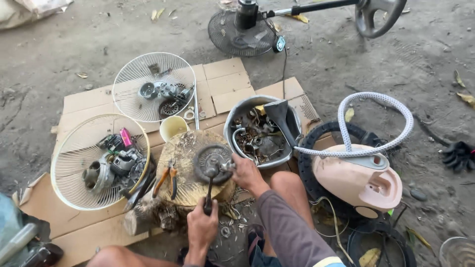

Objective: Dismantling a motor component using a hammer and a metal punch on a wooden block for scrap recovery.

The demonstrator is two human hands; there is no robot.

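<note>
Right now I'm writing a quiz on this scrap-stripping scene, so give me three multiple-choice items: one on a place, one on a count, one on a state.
1. Where do the pliers lie?
A. on the stump
B. in the metal basin
C. on the vacuum

2. How many white fan grilles hold parts on the cardboard?
A. one
B. two
C. four

3. What is the left hand doing?
A. resting open on the cardboard
B. holding a tool handle
C. lifting the hose

Answers:
1. A: the orange-handled pliers rest on the stump, left of the round motor part.
2. B: one grille lies behind, another grille lies nearer.
3. B: its grip is closed on a dark handle, while the right hand steadies the motor part.
</note>
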